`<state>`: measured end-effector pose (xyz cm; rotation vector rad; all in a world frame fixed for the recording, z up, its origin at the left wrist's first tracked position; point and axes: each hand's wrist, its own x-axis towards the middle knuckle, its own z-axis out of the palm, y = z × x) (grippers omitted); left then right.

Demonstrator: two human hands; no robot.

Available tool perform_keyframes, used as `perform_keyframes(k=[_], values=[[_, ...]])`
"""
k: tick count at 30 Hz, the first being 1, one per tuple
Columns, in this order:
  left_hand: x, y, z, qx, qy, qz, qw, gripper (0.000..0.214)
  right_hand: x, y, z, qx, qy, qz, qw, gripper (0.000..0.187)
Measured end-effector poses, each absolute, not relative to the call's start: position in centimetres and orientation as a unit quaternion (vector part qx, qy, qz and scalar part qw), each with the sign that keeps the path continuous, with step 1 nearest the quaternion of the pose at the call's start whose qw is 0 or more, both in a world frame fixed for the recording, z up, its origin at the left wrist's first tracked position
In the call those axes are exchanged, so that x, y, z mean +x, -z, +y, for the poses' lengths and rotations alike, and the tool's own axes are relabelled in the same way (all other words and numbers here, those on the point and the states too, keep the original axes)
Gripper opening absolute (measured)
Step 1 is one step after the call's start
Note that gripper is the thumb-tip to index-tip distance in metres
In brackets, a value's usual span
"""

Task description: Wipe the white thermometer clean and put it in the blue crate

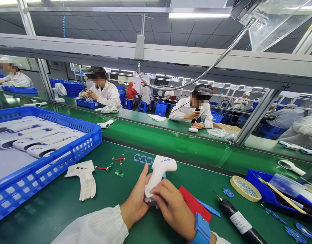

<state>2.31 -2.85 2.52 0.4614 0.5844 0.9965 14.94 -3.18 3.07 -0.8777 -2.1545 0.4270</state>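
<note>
Hands (171, 203) around white gun-shaped thermometer (158, 173)

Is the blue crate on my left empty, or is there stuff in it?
Not empty: the blue plastic crate holds white handheld device housings, lying side by side in rows on a grey sheet.

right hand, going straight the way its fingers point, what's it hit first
The white thermometer body that the right hand grips; the left hand seems just behind it, depth unclear.
</note>
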Motion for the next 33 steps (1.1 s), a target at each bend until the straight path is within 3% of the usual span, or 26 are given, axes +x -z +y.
perform_keyframes(k=[4,9,21,27,33], values=[[2.42,-2.46,-2.94,0.217,-0.437,0.290,0.823,0.056,15.34,-2.81,-3.09,-0.379,-0.109,-0.819,0.417,0.017],[2.57,-2.50,-2.95,0.213,-0.458,0.273,0.819,0.049,15.31,-2.95,-3.19,-0.329,-0.103,-0.865,0.363,0.018],[2.31,-2.78,-3.08,0.199,-0.436,0.295,0.826,0.051,15.40,-2.85,-2.84,-0.337,0.017,-0.843,0.419,0.016],[2.32,-2.82,-2.97,0.180,-0.462,0.280,0.822,0.045,14.97,-2.82,-3.27,-0.302,-0.006,-0.874,0.381,0.017],[2.39,-2.79,-3.16,0.181,-0.439,0.300,0.827,0.047,14.87,-3.00,-3.20,-0.340,0.006,-0.854,0.394,0.017]])
